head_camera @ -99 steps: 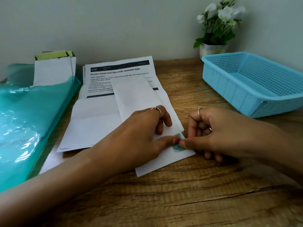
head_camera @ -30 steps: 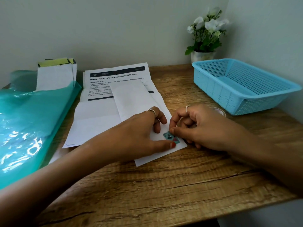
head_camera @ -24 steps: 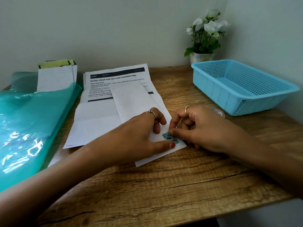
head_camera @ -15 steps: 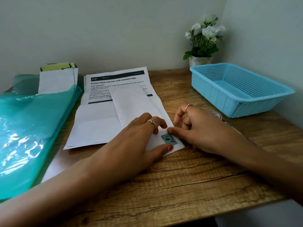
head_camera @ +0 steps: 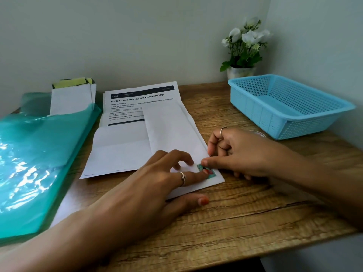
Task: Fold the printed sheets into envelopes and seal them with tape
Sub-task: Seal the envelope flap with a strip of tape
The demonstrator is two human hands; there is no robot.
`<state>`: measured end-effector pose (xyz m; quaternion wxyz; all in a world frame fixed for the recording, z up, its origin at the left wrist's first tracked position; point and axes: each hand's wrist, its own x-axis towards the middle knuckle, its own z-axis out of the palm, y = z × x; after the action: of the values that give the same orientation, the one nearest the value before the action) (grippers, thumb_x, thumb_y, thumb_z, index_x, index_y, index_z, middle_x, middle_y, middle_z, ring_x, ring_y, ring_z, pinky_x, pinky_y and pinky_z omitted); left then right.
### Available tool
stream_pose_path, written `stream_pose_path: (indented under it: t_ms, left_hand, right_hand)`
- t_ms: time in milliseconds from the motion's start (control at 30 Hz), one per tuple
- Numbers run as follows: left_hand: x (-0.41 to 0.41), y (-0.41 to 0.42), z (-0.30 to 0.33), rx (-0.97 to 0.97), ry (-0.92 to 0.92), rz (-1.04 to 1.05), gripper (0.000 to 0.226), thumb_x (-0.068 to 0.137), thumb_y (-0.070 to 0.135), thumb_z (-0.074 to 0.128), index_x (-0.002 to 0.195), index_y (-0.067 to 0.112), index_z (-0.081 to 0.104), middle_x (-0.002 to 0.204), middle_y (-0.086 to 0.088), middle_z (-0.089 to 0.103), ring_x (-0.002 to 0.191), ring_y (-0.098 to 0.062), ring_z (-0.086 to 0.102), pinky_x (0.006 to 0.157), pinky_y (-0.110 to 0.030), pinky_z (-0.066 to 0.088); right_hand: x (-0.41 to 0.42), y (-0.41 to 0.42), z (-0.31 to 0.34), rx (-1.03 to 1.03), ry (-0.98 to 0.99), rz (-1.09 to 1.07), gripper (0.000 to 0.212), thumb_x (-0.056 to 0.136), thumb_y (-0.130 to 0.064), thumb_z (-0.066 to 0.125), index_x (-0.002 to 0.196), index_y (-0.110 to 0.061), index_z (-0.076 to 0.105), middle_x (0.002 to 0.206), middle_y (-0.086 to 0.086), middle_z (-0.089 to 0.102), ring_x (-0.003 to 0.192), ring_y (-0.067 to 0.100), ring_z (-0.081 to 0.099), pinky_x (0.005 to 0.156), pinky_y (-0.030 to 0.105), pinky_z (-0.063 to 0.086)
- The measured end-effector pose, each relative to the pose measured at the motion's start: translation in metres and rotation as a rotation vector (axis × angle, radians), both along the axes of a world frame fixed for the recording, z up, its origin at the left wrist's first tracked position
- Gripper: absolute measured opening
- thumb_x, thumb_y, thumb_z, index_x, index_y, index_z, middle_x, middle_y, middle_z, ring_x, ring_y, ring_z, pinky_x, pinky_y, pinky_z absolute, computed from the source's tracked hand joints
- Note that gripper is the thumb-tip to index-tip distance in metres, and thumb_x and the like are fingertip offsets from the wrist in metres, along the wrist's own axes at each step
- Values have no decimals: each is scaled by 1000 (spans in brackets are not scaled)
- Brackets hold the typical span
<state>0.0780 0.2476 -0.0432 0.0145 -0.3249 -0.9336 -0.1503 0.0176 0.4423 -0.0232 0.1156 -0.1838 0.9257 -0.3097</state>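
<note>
On the wooden table (head_camera: pixel 245 222), the folded envelope (head_camera: pixel 176 138) is lying over the printed sheet (head_camera: pixel 125 146). The left hand (head_camera: pixel 157 185) is pressing it flat, fingers spread. The right hand (head_camera: pixel 241 154), fingers curled, is pressing the patterned tape (head_camera: pixel 213 173) near its corner. Sealing seems underway; next, rubbing the tape down firmly.

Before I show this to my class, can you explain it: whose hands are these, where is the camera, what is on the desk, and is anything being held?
There is no machine here. A person wears a camera on the head, looking down at their own hands. The left hand presses a folded white sheet flat, one fingertip on a small teal piece of tape. The right hand presses the tape's far end with its thumb. Nothing is lifted. On the wooden desk also lie printed sheets, a teal plastic folder, a blue basket and a flower pot.
</note>
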Motion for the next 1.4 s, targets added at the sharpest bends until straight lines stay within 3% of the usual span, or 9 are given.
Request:
stream_pose_path:
  t_ms: [133, 300, 667, 767, 867, 1000, 1167, 1233, 1400]
  left_hand:
    - [0, -1, 0, -74, 26, -14, 61, 74, 79, 8, 132, 64, 21, 132, 33, 18, 115, 14, 22, 79, -6, 32]
    - [10, 4, 6, -172, 53, 2, 62, 77, 75, 1, 136, 60, 12, 144, 23, 22, 121, 5, 25, 94, -17, 36]
    - [17, 4, 20, -269, -106, 8, 48, 82, 69, 19, 129, 70, 11, 150, 25, 12, 128, 6, 22, 102, -15, 23]
    - [25, 0, 23, -169, -241, 127, 56, 77, 72, 26, 125, 75, -4, 148, 35, -5, 130, 13, 5, 108, -21, 14]
    - [25, -2, 19, -121, -234, 346, 71, 70, 76, 14, 131, 63, -20, 153, 20, -16, 137, 1, -16, 109, -27, -7]
    - [12, 0, 17, -94, -332, 524, 87, 66, 77, 8, 142, 42, -19, 157, 6, -9, 142, -11, -14, 113, -34, -8]
    - [4, 18, 21, 108, -398, 608, 81, 76, 71, 27, 146, 40, -1, 157, 5, 11, 143, -19, 17, 114, -37, 16]
    - [2, 22, 24, 343, -421, 663, 70, 83, 61, 43, 143, 42, 13, 153, 5, 24, 133, -19, 36, 99, -32, 40]
    - [-2, 20, 26, 852, -445, 625, 42, 88, 16, 60, 118, 44, 53, 141, 8, 37, 102, -19, 58, 75, -30, 58]
  right_hand:
    - [0, -5, -2, 86, 122, -5, 19, 83, -42, 65, 86, -26, 55, 56, -5, 59, 38, 0, 50, 37, 13, 36]
    - [-4, 4, 5, 19, -55, 105, 24, 80, -33, 70, 93, -24, 52, 61, -2, 60, 44, 8, 55, 38, 16, 42]
    - [1, 10, 12, 28, -131, 138, 33, 78, -26, 74, 102, -25, 51, 70, -5, 63, 52, 7, 60, 52, 17, 50]
    - [7, 14, 8, -72, -102, 45, 25, 82, -26, 70, 101, -25, 54, 75, -3, 67, 57, 7, 66, 62, 23, 53]
    - [16, 15, 2, -114, -20, -47, 30, 84, -33, 67, 110, -32, 53, 88, -7, 66, 71, 4, 67, 73, 24, 54]
    - [26, 8, 0, -33, 70, -29, 50, 83, -40, 65, 129, -35, 45, 100, -17, 55, 90, 0, 57, 80, 18, 50]
    - [33, 4, 2, 96, 102, 48, 61, 82, -45, 65, 135, -38, 38, 97, -22, 37, 87, -1, 51, 76, 12, 43]
    - [35, 5, 3, 97, 100, 51, 61, 82, -44, 65, 136, -37, 37, 100, -20, 37, 88, -1, 51, 78, 13, 43]
    - [36, 5, 1, 73, 103, 51, 65, 83, -44, 64, 140, -39, 32, 120, -16, 36, 95, 0, 50, 88, 19, 46]
